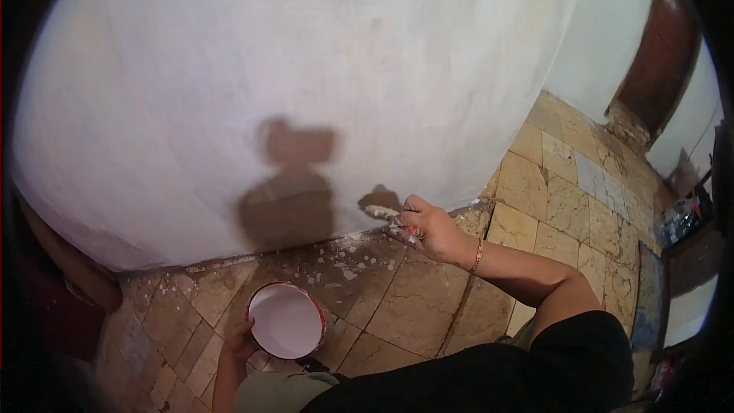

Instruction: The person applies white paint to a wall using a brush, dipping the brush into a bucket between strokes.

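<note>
Light is coming from behind the viewpoint, throwing a large dark shadow [287, 206] onto the pale wall [191, 107] and a smaller shadow [382, 196] beside the right hand [440, 231]. The lower left is lying dim. The lens is bending the wall's edges, black is ringing the frame, and fine detail is looking soft.

Tan stone-tiled floor [419, 298] — cracked in places — dotted with white spatters [348, 274].
</note>
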Tool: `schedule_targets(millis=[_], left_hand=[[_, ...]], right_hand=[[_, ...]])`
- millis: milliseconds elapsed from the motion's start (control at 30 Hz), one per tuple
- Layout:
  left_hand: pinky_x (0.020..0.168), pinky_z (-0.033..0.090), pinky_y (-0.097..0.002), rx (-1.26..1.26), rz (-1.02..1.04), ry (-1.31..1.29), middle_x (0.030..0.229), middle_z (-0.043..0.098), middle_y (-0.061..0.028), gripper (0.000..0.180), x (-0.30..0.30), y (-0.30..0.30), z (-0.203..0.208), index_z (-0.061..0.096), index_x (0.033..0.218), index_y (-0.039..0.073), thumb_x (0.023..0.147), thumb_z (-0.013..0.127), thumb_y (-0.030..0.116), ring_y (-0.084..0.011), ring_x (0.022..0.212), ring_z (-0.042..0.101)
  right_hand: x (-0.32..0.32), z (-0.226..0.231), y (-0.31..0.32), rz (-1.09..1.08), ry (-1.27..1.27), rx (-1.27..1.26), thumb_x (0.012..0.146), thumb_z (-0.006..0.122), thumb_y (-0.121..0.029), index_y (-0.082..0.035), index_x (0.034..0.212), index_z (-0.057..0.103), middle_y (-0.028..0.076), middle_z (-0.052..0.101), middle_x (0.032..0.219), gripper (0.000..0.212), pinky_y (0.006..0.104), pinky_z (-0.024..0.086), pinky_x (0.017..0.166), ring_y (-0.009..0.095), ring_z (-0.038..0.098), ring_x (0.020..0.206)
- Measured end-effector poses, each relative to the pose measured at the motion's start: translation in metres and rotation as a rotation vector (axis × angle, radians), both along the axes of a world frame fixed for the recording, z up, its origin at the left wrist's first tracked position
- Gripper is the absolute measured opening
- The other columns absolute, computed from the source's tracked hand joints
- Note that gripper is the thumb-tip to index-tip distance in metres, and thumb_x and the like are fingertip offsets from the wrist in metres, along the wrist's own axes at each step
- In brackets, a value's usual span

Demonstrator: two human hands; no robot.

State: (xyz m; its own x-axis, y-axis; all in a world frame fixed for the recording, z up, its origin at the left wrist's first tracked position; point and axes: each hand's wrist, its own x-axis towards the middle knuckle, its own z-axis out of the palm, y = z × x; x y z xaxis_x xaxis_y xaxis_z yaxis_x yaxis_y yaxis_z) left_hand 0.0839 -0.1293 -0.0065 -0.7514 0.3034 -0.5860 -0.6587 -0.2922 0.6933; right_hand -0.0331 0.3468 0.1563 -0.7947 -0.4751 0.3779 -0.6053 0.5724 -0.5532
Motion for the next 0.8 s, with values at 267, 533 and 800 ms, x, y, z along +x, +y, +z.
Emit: schedule_targets(millis=[267,533,800], left_hand=[[0.09,0.047,-0.0497,0.053,-0.025,0.057,0.127,0.05,-0.0142,0.069,-0.017,0.046,0.011,0.034,0.136,0.005,0.079,0.066,0.026,-0.0323,0.114,0.052],[0.089,0.047,-0.0469,0.152,-0.149,-0.03,0.127,0.05,-0.0122,0.063,-0.05,0.091,-0.019,0.034,0.137,0.007,0.083,0.062,0.023,-0.0296,0.113,0.053],[0.09,0.043,-0.0561,0.063,-0.228,0.086,0.128,0.048,-0.0163,0.074,-0.059,0.143,-0.013,0.036,0.137,0.008,0.081,0.062,0.048,-0.0346,0.118,0.047]], right_hand=[[0.007,0.005,0.008,-0.006,0.035,-0.032,0.076,0.065,-0.003,-0.002,0.091,0.059,0.012,0.048,0.084,0.016,0.0363,0.044,0.061,0.029,0.052,0.069],[0.009,0.004,0.03,-0.005,0.0,0.135,0.068,0.062,-0.002,-0.003,0.084,0.058,0.016,0.048,0.089,0.017,0.0438,0.046,0.066,0.035,0.056,0.079],[-0.001,-0.042,0.069,-0.192,-0.1,0.193,0.069,0.058,0.002,-0.005,0.09,0.063,0.017,0.053,0.093,0.023,0.0413,0.047,0.067,0.036,0.057,0.079]])
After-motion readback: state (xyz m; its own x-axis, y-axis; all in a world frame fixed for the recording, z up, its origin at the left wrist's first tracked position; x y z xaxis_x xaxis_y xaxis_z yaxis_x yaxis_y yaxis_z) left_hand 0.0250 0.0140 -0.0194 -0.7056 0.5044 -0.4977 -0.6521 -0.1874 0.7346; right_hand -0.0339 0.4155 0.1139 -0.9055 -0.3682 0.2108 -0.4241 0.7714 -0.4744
